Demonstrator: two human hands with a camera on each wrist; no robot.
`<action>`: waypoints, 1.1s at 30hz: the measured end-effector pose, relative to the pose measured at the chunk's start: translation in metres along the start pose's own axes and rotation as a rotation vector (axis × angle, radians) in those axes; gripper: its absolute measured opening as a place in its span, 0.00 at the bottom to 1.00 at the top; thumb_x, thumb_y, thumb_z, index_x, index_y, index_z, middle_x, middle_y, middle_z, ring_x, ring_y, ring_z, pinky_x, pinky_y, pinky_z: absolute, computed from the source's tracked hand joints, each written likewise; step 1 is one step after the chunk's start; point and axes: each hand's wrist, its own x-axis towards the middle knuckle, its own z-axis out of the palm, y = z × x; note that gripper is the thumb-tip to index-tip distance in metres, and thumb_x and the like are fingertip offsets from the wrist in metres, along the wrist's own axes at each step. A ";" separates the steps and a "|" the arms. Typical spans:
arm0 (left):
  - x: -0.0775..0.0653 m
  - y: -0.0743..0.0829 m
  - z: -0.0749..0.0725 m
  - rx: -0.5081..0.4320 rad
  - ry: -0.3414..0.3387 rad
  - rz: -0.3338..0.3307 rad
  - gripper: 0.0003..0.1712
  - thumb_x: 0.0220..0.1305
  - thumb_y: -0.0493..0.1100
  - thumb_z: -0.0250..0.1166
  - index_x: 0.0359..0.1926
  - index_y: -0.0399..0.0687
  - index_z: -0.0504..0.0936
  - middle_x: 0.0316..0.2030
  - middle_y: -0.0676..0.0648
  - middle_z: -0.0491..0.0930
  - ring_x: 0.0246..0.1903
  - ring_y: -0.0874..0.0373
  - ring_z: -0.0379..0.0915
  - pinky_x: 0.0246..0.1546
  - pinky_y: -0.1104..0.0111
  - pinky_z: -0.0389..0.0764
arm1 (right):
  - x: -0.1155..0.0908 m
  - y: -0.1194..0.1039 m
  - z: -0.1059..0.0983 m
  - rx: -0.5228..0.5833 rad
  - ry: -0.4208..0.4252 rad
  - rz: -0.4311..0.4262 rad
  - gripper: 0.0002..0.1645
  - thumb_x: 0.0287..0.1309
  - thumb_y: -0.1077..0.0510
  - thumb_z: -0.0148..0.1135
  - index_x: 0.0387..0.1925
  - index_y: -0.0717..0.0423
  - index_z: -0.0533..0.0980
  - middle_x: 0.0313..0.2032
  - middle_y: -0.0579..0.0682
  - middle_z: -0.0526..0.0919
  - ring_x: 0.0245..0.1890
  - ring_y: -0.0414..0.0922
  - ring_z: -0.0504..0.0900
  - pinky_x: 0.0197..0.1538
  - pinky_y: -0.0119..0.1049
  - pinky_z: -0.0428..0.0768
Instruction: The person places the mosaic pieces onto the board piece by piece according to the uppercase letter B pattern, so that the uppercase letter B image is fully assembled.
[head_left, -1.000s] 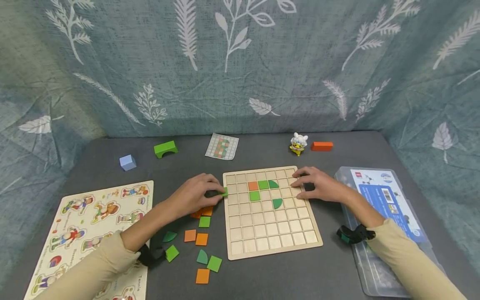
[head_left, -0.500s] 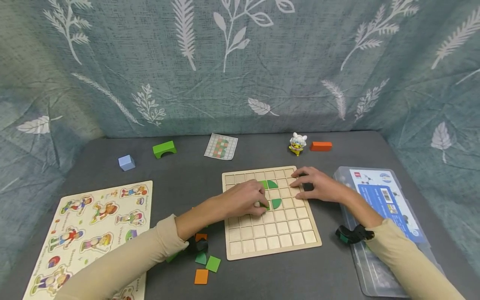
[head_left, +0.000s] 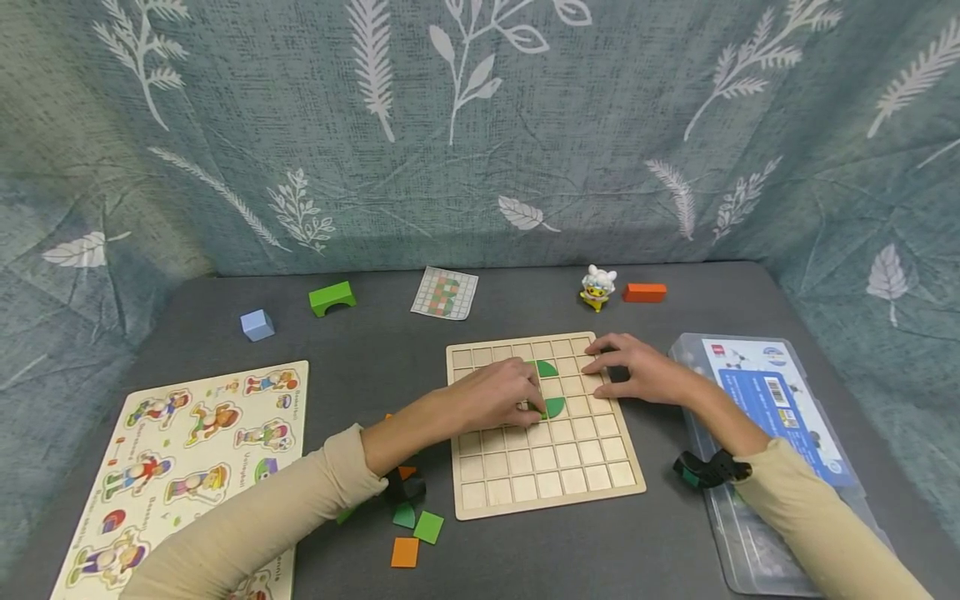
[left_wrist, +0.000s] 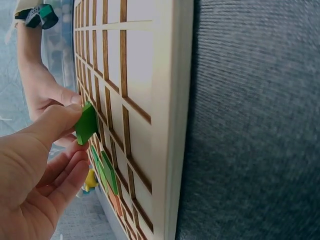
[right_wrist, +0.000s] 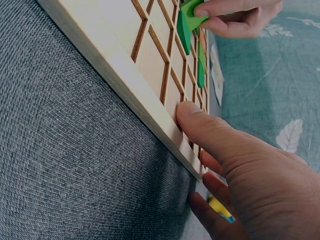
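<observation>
A green square tile [left_wrist: 86, 124] is pinched between the thumb and fingertip of my left hand [head_left: 497, 393], close over the wooden grid board [head_left: 547, 506]. The tile sits just left of a dark green quarter-circle [head_left: 556, 407] lying in the grid. Another dark green quarter-circle [head_left: 547, 367] lies farther back, beside a green square mostly hidden by my left hand. My right hand [head_left: 637, 372] rests on the board's right edge with its fingers spread; the thumb [right_wrist: 192, 112] lies over the rim in the right wrist view.
Loose tiles, including an orange square [head_left: 405, 552] and a green square [head_left: 429, 527], lie left of the board. A picture puzzle [head_left: 172, 442] is farther left; a plastic case [head_left: 780, 467] stands right. Behind are a pattern card [head_left: 444, 293], a figurine [head_left: 597, 287] and several blocks.
My left hand has carried the green tile from the board's left edge rightward over the grid, stopping beside the quarter-circle. My right hand has stayed in place.
</observation>
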 end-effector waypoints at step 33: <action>-0.189 -0.040 -0.004 -0.367 0.246 -0.383 0.16 0.62 0.44 0.67 0.51 0.53 0.83 0.50 0.52 0.80 0.49 0.59 0.77 0.46 0.67 0.80 | 0.000 0.001 0.001 -0.011 0.004 -0.004 0.21 0.54 0.53 0.70 0.50 0.54 0.82 0.58 0.61 0.75 0.59 0.61 0.71 0.56 0.59 0.72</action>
